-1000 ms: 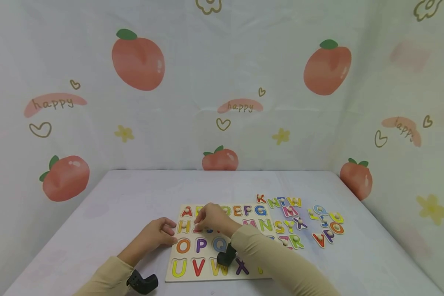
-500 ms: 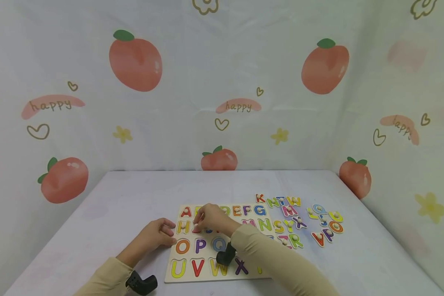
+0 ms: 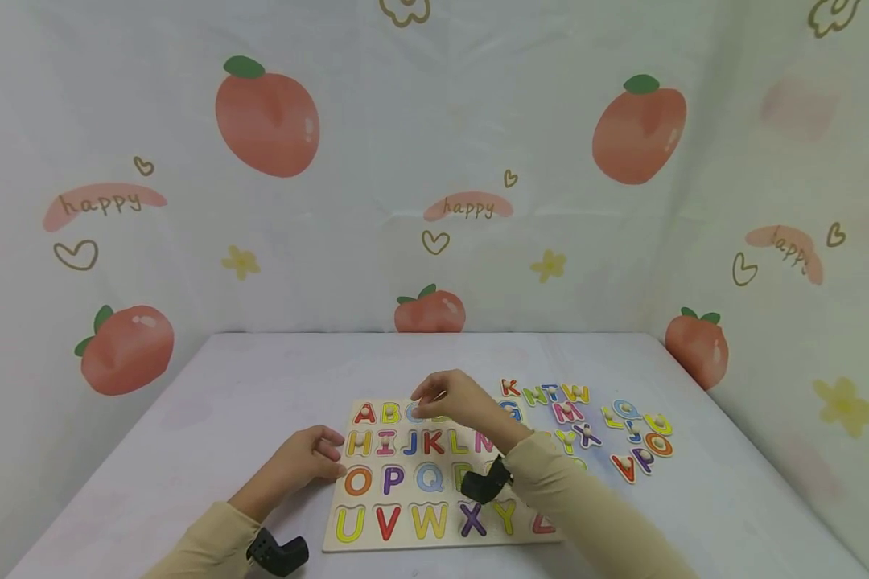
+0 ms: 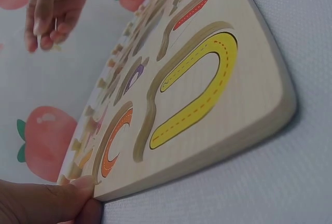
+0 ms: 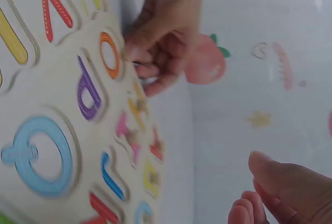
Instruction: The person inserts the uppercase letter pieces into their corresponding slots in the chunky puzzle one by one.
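Note:
A wooden alphabet puzzle board [image 3: 405,503] lies flat on the table, with knobbed letter pieces along its top row. The pink letter I piece [image 3: 386,443] sits in its recess beside the yellow letter H piece [image 3: 360,444]. My left hand [image 3: 300,466] holds the board's left edge beside the orange O recess, its thumb [image 4: 78,193] on the rim. Above the top row, near the blue C [image 3: 414,413], hovers my right hand [image 3: 456,398]. Its fingers [image 5: 246,208] are loosely bent, and nothing shows between them and the thumb. The right forearm hides part of the board's right side.
Several loose knobbed letters lie right of the board, including a red K [image 3: 510,388], a pink M [image 3: 567,412], a purple P [image 3: 644,460] and a red V [image 3: 623,468]. A fruit-print curtain [image 3: 333,265] stands behind the white table [image 3: 261,378].
My right hand has let go of the letter I piece in its recess and moved up and to the right over the top row. The left hand stays at the board's edge.

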### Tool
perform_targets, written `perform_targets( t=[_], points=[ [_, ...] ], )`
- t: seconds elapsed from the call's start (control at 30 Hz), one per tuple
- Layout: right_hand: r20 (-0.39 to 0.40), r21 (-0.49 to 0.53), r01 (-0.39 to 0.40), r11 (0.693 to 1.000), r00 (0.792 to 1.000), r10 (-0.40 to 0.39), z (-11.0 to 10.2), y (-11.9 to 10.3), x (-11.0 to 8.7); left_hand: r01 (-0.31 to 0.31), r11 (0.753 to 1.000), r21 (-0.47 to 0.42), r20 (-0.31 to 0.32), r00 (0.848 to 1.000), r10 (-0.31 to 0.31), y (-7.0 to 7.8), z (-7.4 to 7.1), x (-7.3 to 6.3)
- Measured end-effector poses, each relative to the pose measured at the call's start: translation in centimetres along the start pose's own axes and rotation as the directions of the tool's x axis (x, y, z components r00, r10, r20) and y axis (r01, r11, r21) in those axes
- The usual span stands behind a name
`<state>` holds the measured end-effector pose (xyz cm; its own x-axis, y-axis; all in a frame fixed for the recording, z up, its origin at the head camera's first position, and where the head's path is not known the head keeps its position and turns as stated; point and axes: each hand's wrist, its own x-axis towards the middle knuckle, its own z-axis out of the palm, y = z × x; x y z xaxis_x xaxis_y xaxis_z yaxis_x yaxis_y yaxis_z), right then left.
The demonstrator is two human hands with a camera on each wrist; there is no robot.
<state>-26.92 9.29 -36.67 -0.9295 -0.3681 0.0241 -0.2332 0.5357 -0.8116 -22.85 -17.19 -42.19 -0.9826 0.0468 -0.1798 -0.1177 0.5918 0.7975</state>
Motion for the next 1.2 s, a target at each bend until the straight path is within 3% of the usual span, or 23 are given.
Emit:
perform_targets(
  t=[0.3, 0.6, 0.9, 1.2],
  points=[
    [-0.144, 0.005, -0.044, 0.999, 0.989, 0.044, -5.0, 2.6, -2.7, 0.015, 1.000, 0.019, -0.010, 1.000, -0.014, -0.1, 0.0, 0.2],
    [-0.246, 0.037, -0.144, 0.989, 0.958, 0.148, -8.9, 6.4, -6.5, 0.010, 1.000, 0.013, -0.009, 1.000, -0.010, -0.2, 0.0, 0.0],
    [-0.285, 0.056, -0.249, 0.967, 0.924, 0.254, -12.5, 9.8, -10.3, 0.002, 1.000, 0.005, 0.001, 1.000, -0.002, 0.1, -0.1, -0.1],
    [-0.318, 0.017, -0.281, 0.959, 0.908, 0.272, -15.9, 13.6, -12.8, 0.001, 1.000, 0.001, -0.003, 1.000, -0.001, 0.1, 0.0, -0.2]
  ],
)
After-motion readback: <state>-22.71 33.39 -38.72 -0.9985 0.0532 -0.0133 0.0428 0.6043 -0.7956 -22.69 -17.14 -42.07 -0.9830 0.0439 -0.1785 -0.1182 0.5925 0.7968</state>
